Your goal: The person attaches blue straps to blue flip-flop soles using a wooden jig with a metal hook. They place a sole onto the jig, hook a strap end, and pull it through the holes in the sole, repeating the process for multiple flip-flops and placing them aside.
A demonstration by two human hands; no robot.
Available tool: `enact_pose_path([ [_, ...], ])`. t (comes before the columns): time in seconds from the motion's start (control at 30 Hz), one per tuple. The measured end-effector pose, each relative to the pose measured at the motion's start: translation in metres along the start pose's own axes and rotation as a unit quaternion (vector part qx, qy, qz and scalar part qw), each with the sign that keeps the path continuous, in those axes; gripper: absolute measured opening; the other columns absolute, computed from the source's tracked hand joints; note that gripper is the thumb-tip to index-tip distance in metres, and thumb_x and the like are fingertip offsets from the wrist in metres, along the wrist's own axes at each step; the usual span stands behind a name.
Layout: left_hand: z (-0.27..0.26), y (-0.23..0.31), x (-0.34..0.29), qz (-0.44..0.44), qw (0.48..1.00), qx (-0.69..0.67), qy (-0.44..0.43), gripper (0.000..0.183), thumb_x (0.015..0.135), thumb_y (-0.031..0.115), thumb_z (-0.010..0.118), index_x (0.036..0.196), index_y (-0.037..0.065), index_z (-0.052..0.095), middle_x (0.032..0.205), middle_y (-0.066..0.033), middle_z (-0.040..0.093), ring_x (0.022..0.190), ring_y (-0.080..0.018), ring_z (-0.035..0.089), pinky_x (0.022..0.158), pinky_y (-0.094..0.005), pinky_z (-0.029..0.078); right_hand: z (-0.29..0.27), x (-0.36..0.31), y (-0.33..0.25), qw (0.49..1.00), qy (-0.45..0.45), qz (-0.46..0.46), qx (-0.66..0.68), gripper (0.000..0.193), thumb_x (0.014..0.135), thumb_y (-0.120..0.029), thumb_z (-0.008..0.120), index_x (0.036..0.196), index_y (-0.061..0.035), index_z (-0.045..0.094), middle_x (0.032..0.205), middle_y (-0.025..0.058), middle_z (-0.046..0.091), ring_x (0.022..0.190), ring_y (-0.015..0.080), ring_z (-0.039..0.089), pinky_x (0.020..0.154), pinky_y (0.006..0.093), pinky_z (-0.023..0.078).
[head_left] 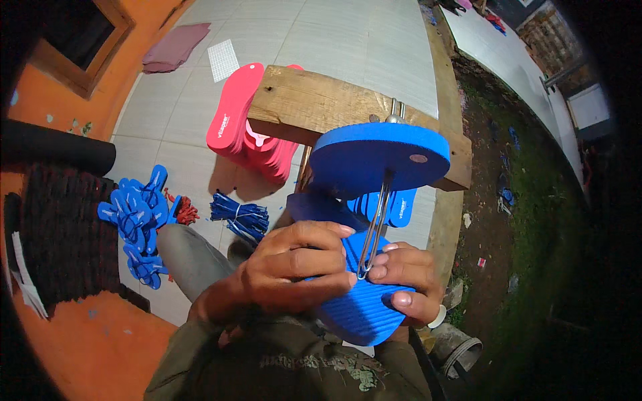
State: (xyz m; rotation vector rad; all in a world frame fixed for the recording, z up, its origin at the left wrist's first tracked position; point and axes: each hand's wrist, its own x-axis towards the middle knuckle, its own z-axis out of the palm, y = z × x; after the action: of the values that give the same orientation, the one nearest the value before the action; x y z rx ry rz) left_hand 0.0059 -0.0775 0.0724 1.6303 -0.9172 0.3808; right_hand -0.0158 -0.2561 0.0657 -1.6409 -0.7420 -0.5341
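Note:
A blue flip-flop sole (366,311) with a ribbed face lies between my two hands, tilted toward me. My left hand (297,264) grips its left side, thumb and fingers closed near the middle. My right hand (409,281) is wrapped round its right edge. Between my fingertips, the looped tip of a metal wire hook (376,230) meets the sole; whether it passes through I cannot tell. Farther up, the hook runs to another blue sole (381,150), smooth and with a pale round spot, lying against the wooden beam (314,100).
Stacked pink soles (234,110) stand left of the beam. Blue straps (137,210), a tied bundle of dark blue strips (239,215) and red pieces (187,210) lie on the tiled floor (328,40). More printed blue soles (401,207) sit below the beam. A bucket (458,351) stands lower right.

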Motion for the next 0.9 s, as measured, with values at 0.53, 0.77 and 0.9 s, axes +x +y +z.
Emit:
enact_pose_path([
  [0.53, 0.001, -0.043, 0.013, 0.020, 0.943, 0.275, 0.187, 0.056, 0.067, 0.044, 0.070, 0.100, 0.005, 0.049, 0.091, -0.0077, 0.044, 0.086, -0.0224, 0.041, 0.076, -0.0336, 0.035, 0.012, 0.033, 0.009, 0.937, 0.144, -0.121, -0.295, 0.049, 0.069, -0.031, 0.071, 0.102, -0.0020, 0.050, 0.088, 0.0095, 0.053, 0.093, 0.0238, 0.042, 0.084, 0.0359, 0.033],
  [0.77, -0.038, -0.075, 0.020, -0.064, 0.879, 0.314, 0.353, 0.038, 0.070, 0.023, 0.073, 0.089, 0.004, 0.047, 0.084, -0.0047, 0.042, 0.082, -0.0148, 0.042, 0.073, -0.0276, 0.038, 0.011, 0.050, 0.043, 0.878, 0.290, -0.025, -0.379, 0.064, 0.072, -0.027, 0.072, 0.122, -0.0073, 0.037, 0.097, 0.0052, 0.039, 0.089, 0.0162, 0.039, 0.080, 0.0308, 0.033],
  [0.9, -0.071, -0.200, -0.102, -0.302, 0.893, 0.258, 0.210, 0.021, 0.079, 0.018, 0.058, 0.065, 0.004, 0.051, 0.060, -0.0060, 0.047, 0.058, -0.0178, 0.044, 0.056, -0.0291, 0.040, 0.056, -0.042, 0.091, 0.946, 0.297, 0.068, -0.108, 0.035, 0.079, -0.022, 0.061, 0.105, -0.0033, 0.046, 0.085, 0.0043, 0.040, 0.076, 0.0154, 0.040, 0.074, 0.0284, 0.035],
])
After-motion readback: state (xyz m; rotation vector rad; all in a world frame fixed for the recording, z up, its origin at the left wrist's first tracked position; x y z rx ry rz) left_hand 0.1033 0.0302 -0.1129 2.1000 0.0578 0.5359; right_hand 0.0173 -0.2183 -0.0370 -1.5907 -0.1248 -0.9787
